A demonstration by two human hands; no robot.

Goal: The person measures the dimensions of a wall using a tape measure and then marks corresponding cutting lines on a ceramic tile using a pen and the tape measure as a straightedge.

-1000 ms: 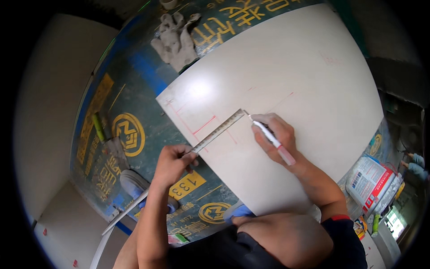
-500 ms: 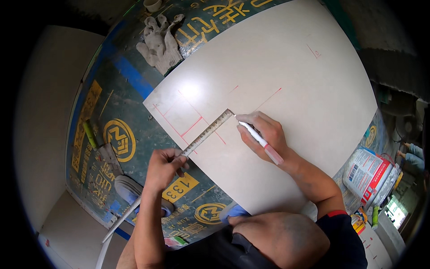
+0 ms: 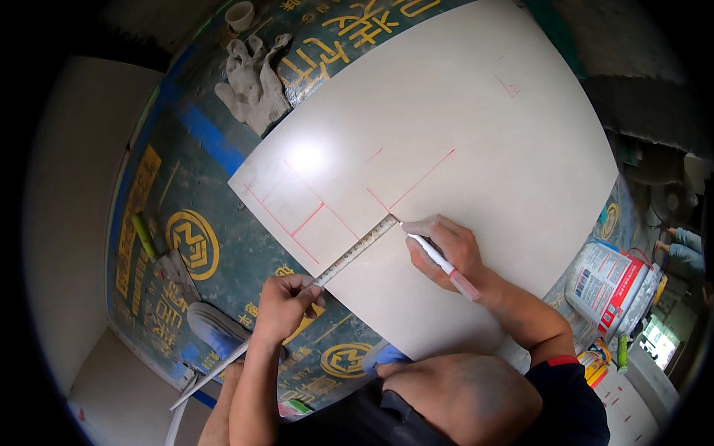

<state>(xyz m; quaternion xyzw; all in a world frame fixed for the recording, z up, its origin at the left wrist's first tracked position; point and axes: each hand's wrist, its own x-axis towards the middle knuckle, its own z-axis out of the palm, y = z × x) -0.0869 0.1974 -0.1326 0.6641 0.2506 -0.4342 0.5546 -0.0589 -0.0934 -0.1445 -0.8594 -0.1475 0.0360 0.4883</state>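
Observation:
A large pale tile [image 3: 461, 111] lies before me with thin red lines drawn on it. My left hand [image 3: 285, 306] pinches a worn tape measure blade [image 3: 353, 251] at the tile's near-left edge. The blade reaches across the surface to the right, and its far end meets a red line. In my right hand [image 3: 450, 253] is a white marker with a pinkish-red end [image 3: 445, 267]. Its tip touches or almost touches the tile beside the blade's end. A pale strip, perhaps more of the blade, trails behind my left forearm [image 3: 212, 374].
A grey work glove [image 3: 255, 85] and a small pale cup [image 3: 239, 15] lie at the far left on green printed floor covering [image 3: 223, 186]. A scraper with a green handle [image 3: 145, 236] is at left. On the right stands a white-and-red bucket [image 3: 610, 286]; a person's hand [image 3: 662, 245] shows beyond.
The tape blade and both hands have shifted nearer to me along the tile. A fresh red line now runs where the marker has passed, meeting the longer slanted line.

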